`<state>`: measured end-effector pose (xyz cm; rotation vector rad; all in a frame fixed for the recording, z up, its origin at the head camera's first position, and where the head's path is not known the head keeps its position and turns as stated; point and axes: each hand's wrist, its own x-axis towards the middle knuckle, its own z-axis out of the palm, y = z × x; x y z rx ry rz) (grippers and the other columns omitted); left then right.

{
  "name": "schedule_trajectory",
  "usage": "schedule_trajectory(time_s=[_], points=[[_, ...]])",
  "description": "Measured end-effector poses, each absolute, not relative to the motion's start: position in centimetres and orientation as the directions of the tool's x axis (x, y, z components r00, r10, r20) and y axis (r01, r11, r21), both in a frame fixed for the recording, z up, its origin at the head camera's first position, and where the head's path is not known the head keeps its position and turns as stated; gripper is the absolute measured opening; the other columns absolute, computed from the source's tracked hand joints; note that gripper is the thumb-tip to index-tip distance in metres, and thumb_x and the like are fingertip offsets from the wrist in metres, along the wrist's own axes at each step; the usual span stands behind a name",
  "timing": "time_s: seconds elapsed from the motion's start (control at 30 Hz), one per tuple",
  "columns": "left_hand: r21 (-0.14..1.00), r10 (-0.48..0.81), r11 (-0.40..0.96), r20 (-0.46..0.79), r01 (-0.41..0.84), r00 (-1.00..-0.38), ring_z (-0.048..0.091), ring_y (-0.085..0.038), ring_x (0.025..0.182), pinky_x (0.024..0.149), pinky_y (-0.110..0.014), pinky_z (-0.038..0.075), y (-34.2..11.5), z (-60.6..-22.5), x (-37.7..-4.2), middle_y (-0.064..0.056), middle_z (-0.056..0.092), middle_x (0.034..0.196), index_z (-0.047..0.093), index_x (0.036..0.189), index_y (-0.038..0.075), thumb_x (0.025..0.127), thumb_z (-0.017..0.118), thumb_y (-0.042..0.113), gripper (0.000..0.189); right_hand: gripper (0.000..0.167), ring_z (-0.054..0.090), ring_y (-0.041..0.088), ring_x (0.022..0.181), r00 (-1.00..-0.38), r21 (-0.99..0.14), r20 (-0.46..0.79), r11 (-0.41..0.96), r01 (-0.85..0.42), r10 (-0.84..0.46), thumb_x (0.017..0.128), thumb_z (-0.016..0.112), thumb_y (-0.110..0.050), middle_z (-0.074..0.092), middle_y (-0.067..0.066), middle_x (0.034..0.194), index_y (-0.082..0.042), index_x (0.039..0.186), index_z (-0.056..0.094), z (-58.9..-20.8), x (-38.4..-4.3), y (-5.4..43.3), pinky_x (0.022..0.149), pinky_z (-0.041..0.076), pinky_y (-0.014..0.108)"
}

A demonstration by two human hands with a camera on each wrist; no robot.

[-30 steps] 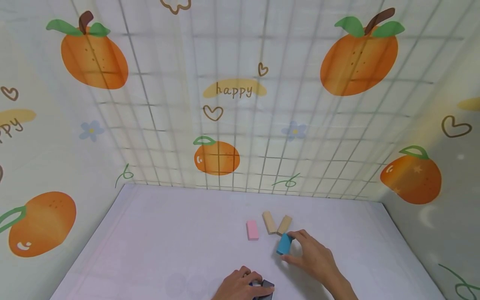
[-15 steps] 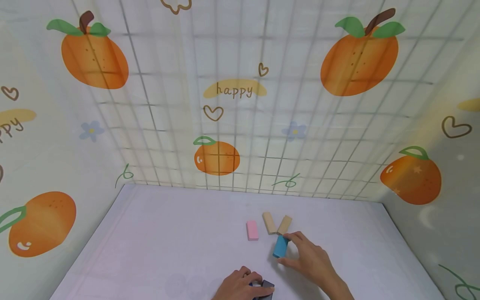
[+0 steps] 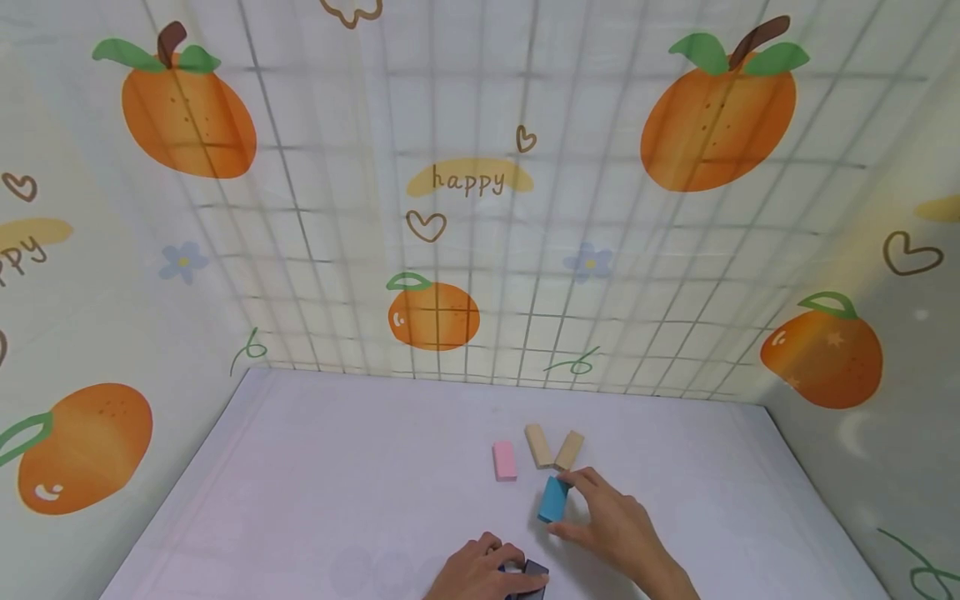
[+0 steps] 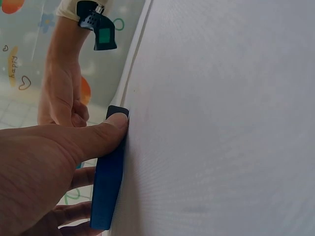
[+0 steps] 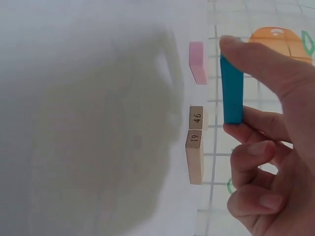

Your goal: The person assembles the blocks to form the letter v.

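My right hand (image 3: 618, 529) pinches a light blue wooden block (image 3: 553, 500) between thumb and fingertips. The right wrist view has that blue block (image 5: 233, 91) raised over the tabletop, thumb at one end and a finger at the other. Lower in the head view, my left hand (image 3: 480, 571) holds a dark blue block (image 4: 109, 172) at the table surface, its thumb (image 4: 110, 129) laid against one end. From above, the left fingers cover much of this block. Two plain wooden blocks lie just beyond the right hand, a left one (image 3: 537, 447) and a right one (image 3: 570, 450).
A pink block (image 3: 505, 461) lies left of the plain pair. The plain blocks carry printed numbers on their ends. The white tabletop (image 3: 337, 467) is enclosed by a back cloth (image 3: 337, 292) and side cloths printed with oranges.
My right hand has carried the light blue block leftward and slightly nearer to me, away from the plain blocks. The left hand and the blocks on the table stay where they were.
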<state>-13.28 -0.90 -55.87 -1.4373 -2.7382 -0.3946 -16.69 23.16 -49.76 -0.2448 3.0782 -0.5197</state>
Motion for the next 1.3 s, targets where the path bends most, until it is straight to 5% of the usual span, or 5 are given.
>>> schedule_trajectory(time_s=[1.3], points=[[0.213, 0.809, 0.529, 0.167, 0.822, -0.564, 0.05, -0.006, 0.097, 0.074, -0.014, 0.042, -0.9, -55.8, -13.2, 0.012, 0.063, 0.12, 0.063, 0.137, 0.042, 0.093, 0.063, 0.059, 0.048, 0.07, 0.059, 0.014, 0.086, -0.978, -0.371, -0.075, 0.916, -0.155, -0.196, 0.069, 0.088, -0.053, 0.062, -0.001, 0.119, -0.019, 0.125, 0.065, -51.5, -15.7, 21.6, 0.08, 0.053, 0.055]])
